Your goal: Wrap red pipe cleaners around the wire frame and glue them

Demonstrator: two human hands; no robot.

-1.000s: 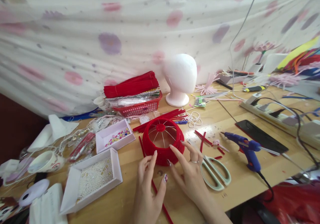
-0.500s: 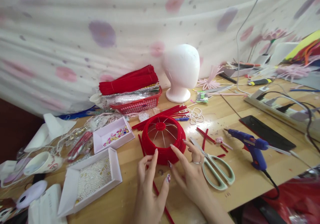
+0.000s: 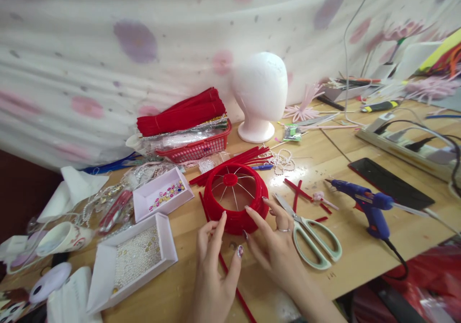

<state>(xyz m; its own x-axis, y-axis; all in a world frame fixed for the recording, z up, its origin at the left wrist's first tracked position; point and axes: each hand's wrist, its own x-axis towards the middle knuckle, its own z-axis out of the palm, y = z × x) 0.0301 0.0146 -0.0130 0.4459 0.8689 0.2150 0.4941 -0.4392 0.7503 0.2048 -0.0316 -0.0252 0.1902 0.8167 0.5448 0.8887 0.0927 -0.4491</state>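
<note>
A round red fuzzy frame [image 3: 236, 222], open at the top with thin wires running to a small red disc, rests on the wooden table in front of me. My left hand [image 3: 218, 258] is at its near left side, index fingertip against the rim, thumb held apart. At the near right, my right hand [image 3: 272, 234] touches the red band with spread fingertips. Neither hand is closed around anything. A long red pipe cleaner [image 3: 237, 292] lies on the table, passing beneath my left hand. Scissors with pale green handles [image 3: 313, 241] lie just right of my right hand.
Left are a white tray of pearl beads [image 3: 139, 256] and a tray of coloured gems [image 3: 169, 196]. Behind stand a red basket [image 3: 201, 150] and a white foam head [image 3: 260, 92]. A blue glue gun [image 3: 363, 200], black phone [image 3: 391, 181] and power strip [image 3: 406, 152] occupy the right.
The camera view has shifted slightly. Both hands remain at the red frame in nearly the same pose, and nothing on the table has visibly moved.
</note>
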